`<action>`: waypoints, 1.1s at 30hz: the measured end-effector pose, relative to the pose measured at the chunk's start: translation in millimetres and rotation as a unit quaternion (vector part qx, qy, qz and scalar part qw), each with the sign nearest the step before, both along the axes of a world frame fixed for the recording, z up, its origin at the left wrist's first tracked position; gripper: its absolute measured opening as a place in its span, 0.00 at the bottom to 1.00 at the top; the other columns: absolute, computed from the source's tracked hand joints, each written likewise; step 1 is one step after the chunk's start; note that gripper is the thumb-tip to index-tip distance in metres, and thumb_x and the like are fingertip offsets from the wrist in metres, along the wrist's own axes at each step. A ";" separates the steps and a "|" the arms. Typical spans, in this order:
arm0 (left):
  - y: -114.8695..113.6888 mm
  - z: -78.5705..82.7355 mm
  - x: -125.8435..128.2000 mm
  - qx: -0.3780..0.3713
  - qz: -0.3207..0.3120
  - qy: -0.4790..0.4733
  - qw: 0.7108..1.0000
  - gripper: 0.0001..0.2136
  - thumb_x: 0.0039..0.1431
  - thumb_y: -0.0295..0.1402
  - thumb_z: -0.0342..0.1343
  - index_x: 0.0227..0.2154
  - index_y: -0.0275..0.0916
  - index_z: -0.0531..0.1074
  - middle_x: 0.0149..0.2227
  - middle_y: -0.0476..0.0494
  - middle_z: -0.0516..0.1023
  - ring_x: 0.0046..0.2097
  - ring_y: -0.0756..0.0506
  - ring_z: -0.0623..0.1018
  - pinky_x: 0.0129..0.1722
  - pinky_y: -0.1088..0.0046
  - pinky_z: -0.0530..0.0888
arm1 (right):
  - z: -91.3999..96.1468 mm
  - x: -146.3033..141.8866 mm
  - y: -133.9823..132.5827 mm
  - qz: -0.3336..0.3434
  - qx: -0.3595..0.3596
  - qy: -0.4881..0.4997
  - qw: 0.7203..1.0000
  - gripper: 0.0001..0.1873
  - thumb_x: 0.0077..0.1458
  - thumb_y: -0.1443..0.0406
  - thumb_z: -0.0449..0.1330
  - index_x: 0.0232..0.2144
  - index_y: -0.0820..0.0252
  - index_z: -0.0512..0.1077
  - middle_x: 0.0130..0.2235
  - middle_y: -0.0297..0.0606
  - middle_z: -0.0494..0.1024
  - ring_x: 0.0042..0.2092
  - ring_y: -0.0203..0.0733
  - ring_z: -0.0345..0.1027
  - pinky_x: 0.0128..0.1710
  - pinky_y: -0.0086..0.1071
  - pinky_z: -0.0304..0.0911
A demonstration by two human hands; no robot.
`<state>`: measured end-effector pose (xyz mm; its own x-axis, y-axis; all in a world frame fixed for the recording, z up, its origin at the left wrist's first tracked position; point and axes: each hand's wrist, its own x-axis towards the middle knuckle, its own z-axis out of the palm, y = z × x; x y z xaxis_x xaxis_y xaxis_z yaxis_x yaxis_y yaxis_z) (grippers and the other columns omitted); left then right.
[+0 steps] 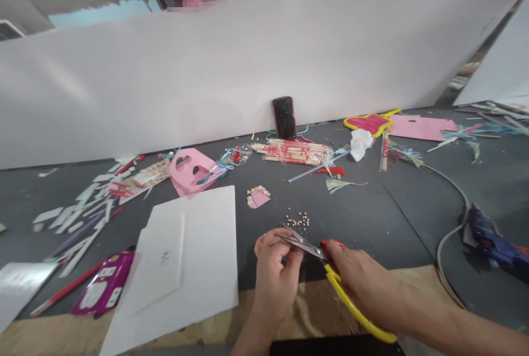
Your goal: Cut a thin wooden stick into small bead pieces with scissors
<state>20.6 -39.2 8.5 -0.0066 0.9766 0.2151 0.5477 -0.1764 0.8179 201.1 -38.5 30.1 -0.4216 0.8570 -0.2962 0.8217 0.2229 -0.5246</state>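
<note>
Near the dark grey bench's [372,224] front edge, my right hand [366,284] grips one pair of yellow-handled steel scissors [317,251], blades parted; my left hand [275,273] curls at them, its hold unclear. I seem to be snipping something tiny; next calls for steady fingers. Beyond: one bead-edged pink card piece [259,198], loose pale round beads [303,221] too small to count.

Bare mtl, smooth w/ some shine, on scissor blades [305,244]; smooth plastic on yellow handles [351,307]. Matt finish on dark surface [351,212]. Glossy clear plastic wrap [303,152] over wood sticks [264,149]. Glass-like front, glossy, on phone [284,118]. Semi-gloss plastic on glue gun [490,237]. Shiny purple pkt [122,269], prob. plastic. Matt white sheet [210,246], paper or foam, can't tell. Crumpled white wad [360,144], tissue-like.
</note>
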 end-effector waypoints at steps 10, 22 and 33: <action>1.0 3.1 3.1 0.038 0.014 -0.011 0.999 0.09 0.58 0.31 0.53 0.26 0.43 0.77 0.33 0.45 0.81 0.45 0.39 0.75 0.50 0.54 0.65 | -4.5 4.7 -4.7 -0.017 0.067 0.031 0.997 0.12 0.54 0.60 0.54 0.40 0.58 0.63 0.36 0.44 0.75 0.37 0.47 0.71 0.36 0.36 0.63; -0.4 18.6 4.6 0.013 -0.042 -0.037 0.998 0.08 0.55 0.26 0.55 0.24 0.43 0.76 0.33 0.47 0.81 0.44 0.41 0.75 0.51 0.57 0.64 | 9.7 10.6 -4.7 0.034 0.093 0.027 0.995 0.24 0.45 0.61 0.62 0.44 0.65 0.63 0.44 0.54 0.71 0.46 0.54 0.66 0.48 0.47 0.63; 1.0 24.0 -1.2 0.003 -0.069 -0.045 0.997 0.09 0.53 0.25 0.55 0.25 0.44 0.78 0.34 0.46 0.80 0.45 0.41 0.75 0.48 0.60 0.68 | -0.8 9.9 -4.8 0.041 0.146 0.018 0.988 0.21 0.51 0.58 0.59 0.44 0.67 0.65 0.44 0.54 0.72 0.47 0.56 0.66 0.48 0.48 0.63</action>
<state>19.4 -38.2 32.5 0.1083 0.9682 0.2256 0.4422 -0.2502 0.8613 211.1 -43.3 29.3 -0.4989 0.8663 -0.0241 0.7766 0.4346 -0.4560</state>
